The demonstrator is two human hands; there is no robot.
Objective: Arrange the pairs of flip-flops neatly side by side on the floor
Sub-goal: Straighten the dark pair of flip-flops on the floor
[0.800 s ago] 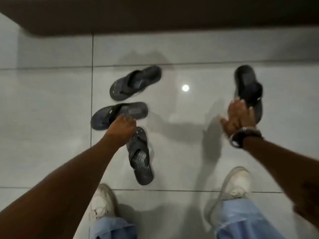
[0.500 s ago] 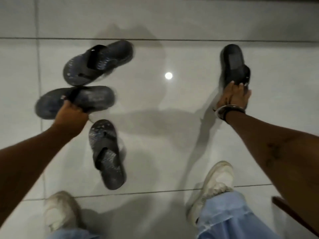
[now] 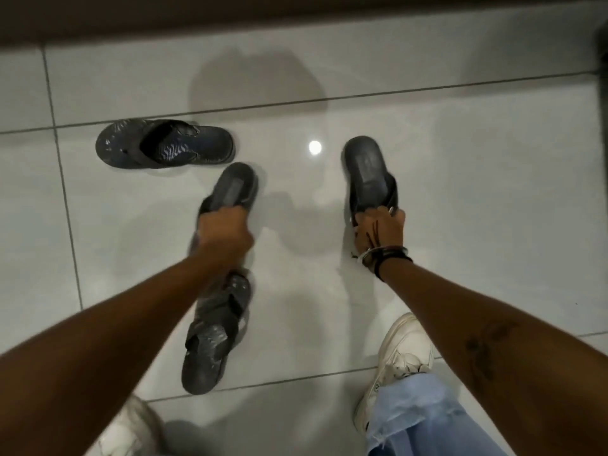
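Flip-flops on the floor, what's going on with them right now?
A person is bent over a tiled floor, gripping one dark flip-flop in each hand. The left hand holds the middle flip-flop; the right hand holds the right flip-flop. Two patterned flip-flops lie loose: one sideways, one under the left forearm.

Probably a home entrance: glossy pale floor tiles [image 3: 460, 192], scattered flip-flops [image 3: 164, 143], dark wooden threshold [image 3: 230, 11].

Head camera looks steeply down at floor [image 3: 460, 192].
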